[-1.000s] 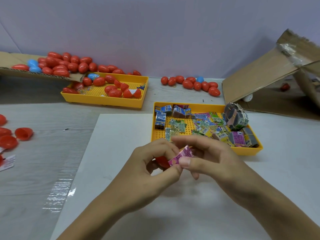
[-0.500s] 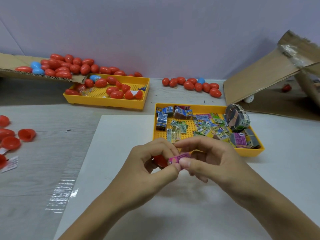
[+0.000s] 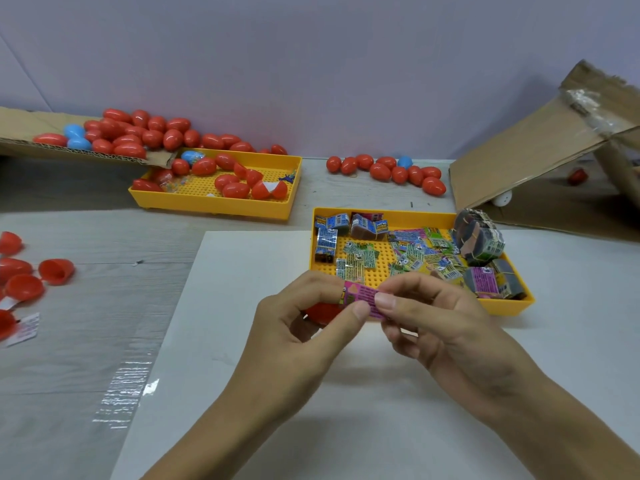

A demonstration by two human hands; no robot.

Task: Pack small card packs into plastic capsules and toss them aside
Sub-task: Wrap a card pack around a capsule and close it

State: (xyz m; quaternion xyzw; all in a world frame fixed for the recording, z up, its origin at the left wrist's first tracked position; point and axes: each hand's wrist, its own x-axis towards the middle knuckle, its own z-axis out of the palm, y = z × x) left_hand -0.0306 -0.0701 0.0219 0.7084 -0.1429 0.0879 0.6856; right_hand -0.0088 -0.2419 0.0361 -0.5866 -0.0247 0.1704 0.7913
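The pink card pack [image 3: 362,300] is in the air above the white board [image 3: 242,306], just in front of the yellow tray [image 3: 512,308] of loose packs. Both hands pinch it. The right hand [image 3: 446,327] holds its right end between thumb and curled fingers, and the left hand [image 3: 298,334] presses its thumb on the left part. The pack looks very light, thin and soft, and its film wrapper is probably slippery, so I think the short edges are the best place to hold while it is folded. The left hand's curled fingers also keep a red capsule half [image 3: 322,312]; most of it is hidden, so its opening cannot be seen. The print on the pack is too small to read.
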